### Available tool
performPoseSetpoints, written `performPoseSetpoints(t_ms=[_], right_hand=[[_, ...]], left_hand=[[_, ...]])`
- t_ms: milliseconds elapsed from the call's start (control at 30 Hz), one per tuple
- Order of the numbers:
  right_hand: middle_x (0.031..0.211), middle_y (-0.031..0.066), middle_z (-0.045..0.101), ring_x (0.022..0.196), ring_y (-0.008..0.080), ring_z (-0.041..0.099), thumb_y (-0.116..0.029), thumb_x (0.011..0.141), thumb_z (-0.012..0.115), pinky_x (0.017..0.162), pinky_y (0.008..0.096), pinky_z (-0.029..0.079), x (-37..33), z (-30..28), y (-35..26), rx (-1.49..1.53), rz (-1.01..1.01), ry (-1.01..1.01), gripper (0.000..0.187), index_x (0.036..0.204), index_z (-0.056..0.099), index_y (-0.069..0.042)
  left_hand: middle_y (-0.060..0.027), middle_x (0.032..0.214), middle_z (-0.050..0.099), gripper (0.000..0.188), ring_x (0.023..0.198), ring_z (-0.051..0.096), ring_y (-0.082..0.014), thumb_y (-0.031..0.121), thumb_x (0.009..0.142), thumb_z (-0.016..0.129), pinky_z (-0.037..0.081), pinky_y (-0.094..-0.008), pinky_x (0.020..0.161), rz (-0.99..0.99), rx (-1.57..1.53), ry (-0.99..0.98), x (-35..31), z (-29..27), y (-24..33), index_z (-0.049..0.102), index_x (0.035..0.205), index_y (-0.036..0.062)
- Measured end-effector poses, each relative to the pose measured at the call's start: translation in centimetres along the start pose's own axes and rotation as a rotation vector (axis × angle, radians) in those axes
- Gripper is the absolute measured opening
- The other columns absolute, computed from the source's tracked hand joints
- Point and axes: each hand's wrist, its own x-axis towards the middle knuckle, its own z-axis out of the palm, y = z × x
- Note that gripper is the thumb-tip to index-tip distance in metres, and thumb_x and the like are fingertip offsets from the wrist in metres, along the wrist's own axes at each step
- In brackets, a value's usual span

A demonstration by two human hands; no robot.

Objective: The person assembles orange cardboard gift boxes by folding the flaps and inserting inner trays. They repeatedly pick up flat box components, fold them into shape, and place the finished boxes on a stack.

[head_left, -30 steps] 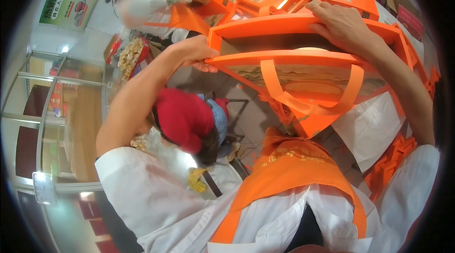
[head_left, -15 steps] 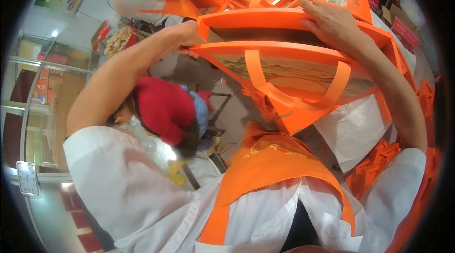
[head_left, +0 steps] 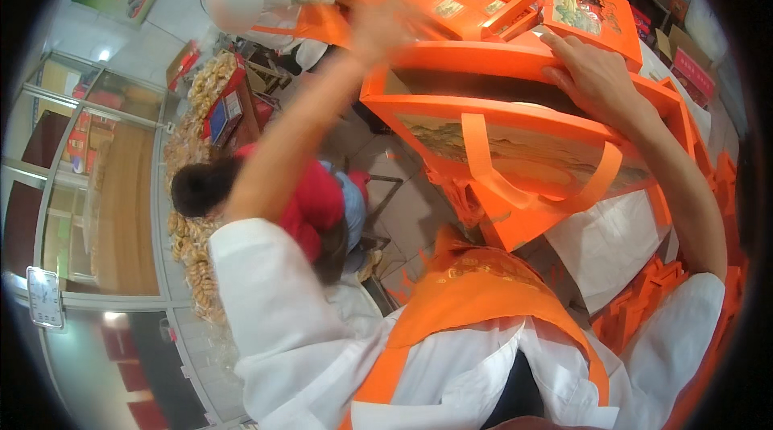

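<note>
An orange gift bag [head_left: 419, 104] with a landscape print stands with its mouth spread in front of me, its near ribbon handle [head_left: 481, 140] hanging down the front panel. My right hand [head_left: 592, 76] grips its far rim, fingers over the edge and thumb toward the opening. Above the bag's far left corner is my left hand [head_left: 385, 27], too smeared by motion to show its fingers. The bag's dim inside is mostly hidden. Just beyond it lie an orange box with several printed squares [head_left: 475, 3] and an orange printed box [head_left: 592, 19].
A co-worker [head_left: 310, 23] in an orange apron stands across at the upper left. Another person in a red top [head_left: 310, 208] is low to my left, beside heaped packaged goods [head_left: 193, 245]. Folded orange bags [head_left: 644, 293] pile up at the right, near a white sheet [head_left: 608, 241].
My left hand has let go of the bag's left end and swung up and right over its far corner. The right hand stays on the far rim.
</note>
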Motion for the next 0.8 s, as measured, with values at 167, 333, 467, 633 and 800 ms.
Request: performPoseSetpoints(t_ms=[167, 333, 467, 633, 800], right_hand=[[0.102, 0.0096, 0.056, 0.09, 0.0268, 0.056, -0.028, 0.085, 0.052, 0.065, 0.0378, 0.043, 0.0, 0.1, -1.1, -0.014, -0.01, -0.028, 0.042, 0.122, 0.042, -0.012], [0.106, 0.0096, 0.056, 0.093, 0.027, 0.056, -0.026, 0.084, 0.054, 0.071, 0.0372, 0.045, -0.2, 0.0, 0.0, -0.005, 0.01, 0.015, 0.043, 0.123, 0.042, -0.013], [0.107, 0.0099, 0.055, 0.094, 0.0282, 0.055, -0.027, 0.084, 0.055, 0.073, 0.0397, 0.043, 0.5, -0.7, -1.7, 0.009, 0.092, -0.071, 0.046, 0.125, 0.041, -0.013], [0.116, 0.0148, 0.053, 0.107, 0.0293, 0.051, -0.036, 0.087, 0.05, 0.089, 0.038, 0.041, -0.5, -1.6, 0.3, 0.395, -0.149, 0.313, 0.048, 0.127, 0.04, -0.012], [0.126, 0.0131, 0.045, 0.118, 0.0214, 0.041, -0.042, 0.084, 0.054, 0.093, 0.0295, 0.035, -9.8, -7.0, 7.2, 0.517, 0.538, 0.326, 0.059, 0.125, 0.041, -0.002]], left_hand=[[-0.0122, 0.124, 0.042, 0.038, 0.118, 0.04, -0.0269, 0.032, 0.091, 0.033, 0.035, -0.0423, 0.091, 0.153, -0.292, -0.047, -1.1, 2.5, 1.2, 0.047, 0.112, 0.0034], [-0.0185, 0.116, 0.047, 0.047, 0.107, 0.05, -0.0251, 0.041, 0.09, 0.037, 0.038, -0.041, 0.088, -0.459, -0.16, -0.232, 0.3, -2.5, -3.4, 0.045, 0.117, 0.0024], [-0.0186, 0.121, 0.046, 0.052, 0.11, 0.047, -0.0294, 0.041, 0.088, 0.047, 0.035, -0.0409, 0.092, 0.107, 0.278, -0.354, -2.6, -0.5, -3.3, 0.044, 0.117, -0.0017], [-0.0234, 0.131, 0.035, 0.062, 0.127, 0.029, -0.0284, 0.029, 0.085, 0.055, 0.02, -0.0346, 0.104, -0.025, -0.378, -0.037, -4.5, 1.0, -1.1, 0.028, 0.133, -0.0012], [-0.0131, 0.115, 0.048, 0.051, 0.109, 0.046, -0.0204, 0.025, 0.083, 0.056, 0.032, -0.0318, 0.096, -0.869, -1.147, -0.434, -7.2, -2.1, 2.1, 0.038, 0.121, -0.0036]])
